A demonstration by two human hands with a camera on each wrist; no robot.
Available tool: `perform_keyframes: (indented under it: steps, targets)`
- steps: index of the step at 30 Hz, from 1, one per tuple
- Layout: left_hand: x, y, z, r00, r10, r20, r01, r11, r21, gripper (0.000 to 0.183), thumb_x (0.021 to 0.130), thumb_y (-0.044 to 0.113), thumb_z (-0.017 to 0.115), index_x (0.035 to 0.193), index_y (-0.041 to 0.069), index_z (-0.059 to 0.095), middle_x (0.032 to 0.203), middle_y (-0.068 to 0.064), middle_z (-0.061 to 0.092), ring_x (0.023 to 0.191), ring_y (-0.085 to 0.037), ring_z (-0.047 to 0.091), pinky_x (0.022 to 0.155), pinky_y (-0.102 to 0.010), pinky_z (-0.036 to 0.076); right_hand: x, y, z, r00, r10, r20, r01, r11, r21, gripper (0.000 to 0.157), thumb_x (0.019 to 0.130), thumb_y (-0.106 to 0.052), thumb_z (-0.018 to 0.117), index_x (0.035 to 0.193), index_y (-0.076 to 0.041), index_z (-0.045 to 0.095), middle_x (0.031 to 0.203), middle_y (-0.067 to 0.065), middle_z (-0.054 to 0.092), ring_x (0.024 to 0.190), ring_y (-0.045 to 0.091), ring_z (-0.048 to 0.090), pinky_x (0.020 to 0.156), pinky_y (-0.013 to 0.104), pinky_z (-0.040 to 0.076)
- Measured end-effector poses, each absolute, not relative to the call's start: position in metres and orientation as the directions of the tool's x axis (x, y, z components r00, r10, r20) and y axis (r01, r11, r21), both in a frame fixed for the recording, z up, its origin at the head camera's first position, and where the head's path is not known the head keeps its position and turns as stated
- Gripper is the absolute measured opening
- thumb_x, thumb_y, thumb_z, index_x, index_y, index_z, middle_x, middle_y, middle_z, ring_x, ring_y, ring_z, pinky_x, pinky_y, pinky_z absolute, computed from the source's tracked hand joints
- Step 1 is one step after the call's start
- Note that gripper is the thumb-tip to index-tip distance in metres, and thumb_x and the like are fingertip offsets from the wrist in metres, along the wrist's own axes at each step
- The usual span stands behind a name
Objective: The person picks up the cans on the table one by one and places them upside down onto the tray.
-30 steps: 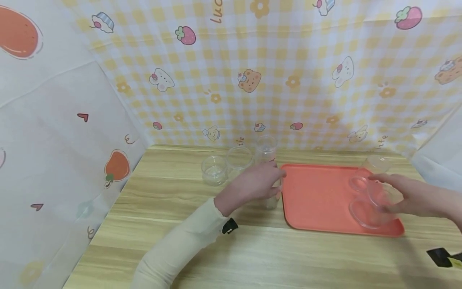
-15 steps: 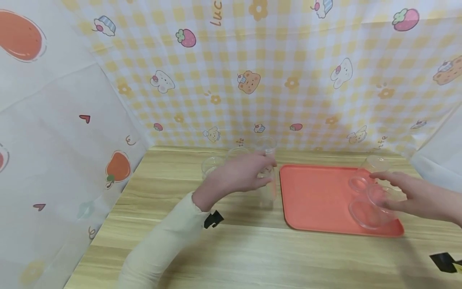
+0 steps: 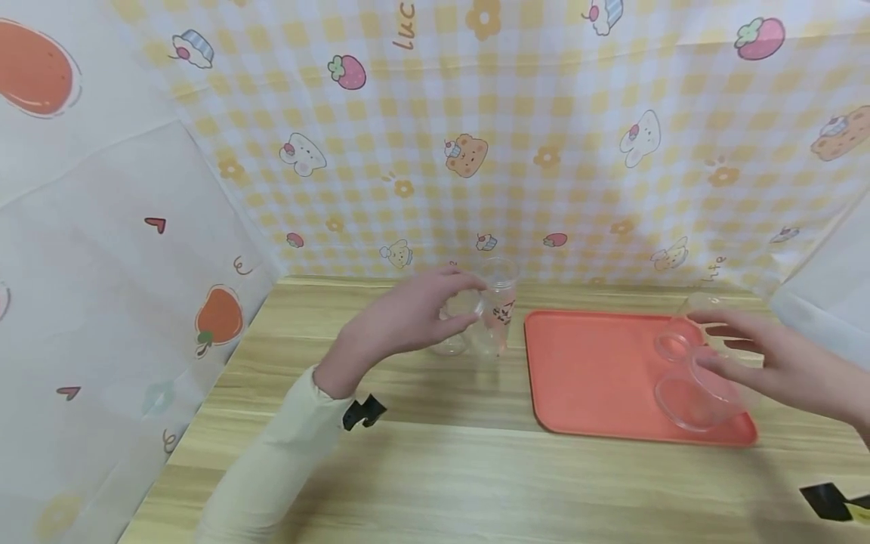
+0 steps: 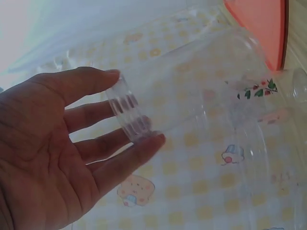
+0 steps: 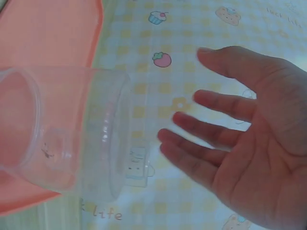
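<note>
In the left wrist view, my left hand (image 4: 53, 129) pinches a clear plastic jar (image 4: 125, 110) by its ribbed rim, thumb on one side and fingers on the other. The head view has this left hand (image 3: 408, 313) above the wooden table, left of the tray. Just beyond it stands a tall clear cup (image 3: 503, 313) with a red and dark print. My right hand (image 3: 782, 370) hovers at the tray's right side with fingers spread and relaxed. A large clear jar (image 5: 62, 120) lies close before its fingertips, a gap between them in the right wrist view.
A coral tray (image 3: 598, 378) lies on the wooden table (image 3: 462, 468). Toward its right end are a small clear container (image 3: 674, 345) and another clear one (image 3: 703, 304) behind. A yellow checked cloth (image 3: 408, 113) hangs along the back, with a white cloth (image 3: 102, 302) at left.
My left hand has moved left from the tray's edge with the clear jar, uncovering the printed cup. My right hand has stayed nearly in place, its fingers a little more spread.
</note>
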State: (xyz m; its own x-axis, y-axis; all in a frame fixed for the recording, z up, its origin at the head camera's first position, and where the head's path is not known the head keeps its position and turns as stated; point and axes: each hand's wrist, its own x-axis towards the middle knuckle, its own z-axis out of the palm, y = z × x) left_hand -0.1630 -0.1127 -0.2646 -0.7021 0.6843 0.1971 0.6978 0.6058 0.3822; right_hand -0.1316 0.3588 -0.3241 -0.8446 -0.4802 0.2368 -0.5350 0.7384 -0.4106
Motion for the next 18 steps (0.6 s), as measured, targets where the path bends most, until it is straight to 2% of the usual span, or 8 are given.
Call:
perform_keyframes:
  steps: [2, 8, 12, 18]
  targets:
    - [-0.163, -0.119, -0.266, -0.708, 0.668, 0.23, 0.694, 0.595, 0.407, 0.04, 0.098, 0.022, 0.07, 0.135, 0.008, 0.063, 0.127, -0.006, 0.063, 0.105, -0.02, 0.063, 0.088, -0.031, 0.053, -0.132, 0.357, -0.325, -0.851, -0.458, 0.258, -0.525, 0.723, -0.449, 0.061, 0.084, 0.0, 0.082, 0.139, -0.008, 0.058, 0.135, -0.001, 0.057, 0.114, -0.011, 0.05, 0.09, 0.003, 0.038]
    - [-0.165, -0.134, -0.273, -0.713, 0.629, 0.311, 0.687, 0.536, 0.491, 0.04, 0.097, 0.019, 0.072, 0.135, 0.01, 0.065, 0.129, -0.004, 0.063, 0.102, -0.021, 0.064, 0.085, -0.031, 0.055, -0.132, 0.355, -0.326, -0.862, -0.414, 0.294, -0.507, 0.673, -0.539, 0.06, 0.085, 0.007, 0.078, 0.14, -0.005, 0.056, 0.135, -0.014, 0.055, 0.116, -0.01, 0.052, 0.09, 0.003, 0.04]
    - [-0.167, -0.141, -0.279, -0.71, 0.61, 0.351, 0.683, 0.474, 0.555, 0.039, 0.097, 0.017, 0.072, 0.135, 0.012, 0.066, 0.129, -0.002, 0.063, 0.105, -0.017, 0.062, 0.088, -0.03, 0.055, -0.133, 0.353, -0.325, -0.865, -0.404, 0.298, -0.5, 0.638, -0.586, 0.058, 0.087, 0.01, 0.074, 0.14, -0.005, 0.055, 0.134, -0.012, 0.056, 0.116, -0.007, 0.054, 0.089, 0.005, 0.043]
    - [-0.167, -0.149, -0.287, -0.749, 0.559, 0.354, 0.621, 0.408, 0.669, 0.038, 0.097, 0.014, 0.072, 0.134, 0.01, 0.065, 0.133, -0.003, 0.061, 0.109, -0.022, 0.064, 0.087, -0.03, 0.057, -0.133, 0.352, -0.327, -0.878, -0.383, 0.287, -0.472, 0.593, -0.652, 0.055, 0.091, 0.013, 0.067, 0.142, -0.002, 0.052, 0.135, -0.006, 0.056, 0.116, -0.004, 0.056, 0.087, 0.008, 0.047]
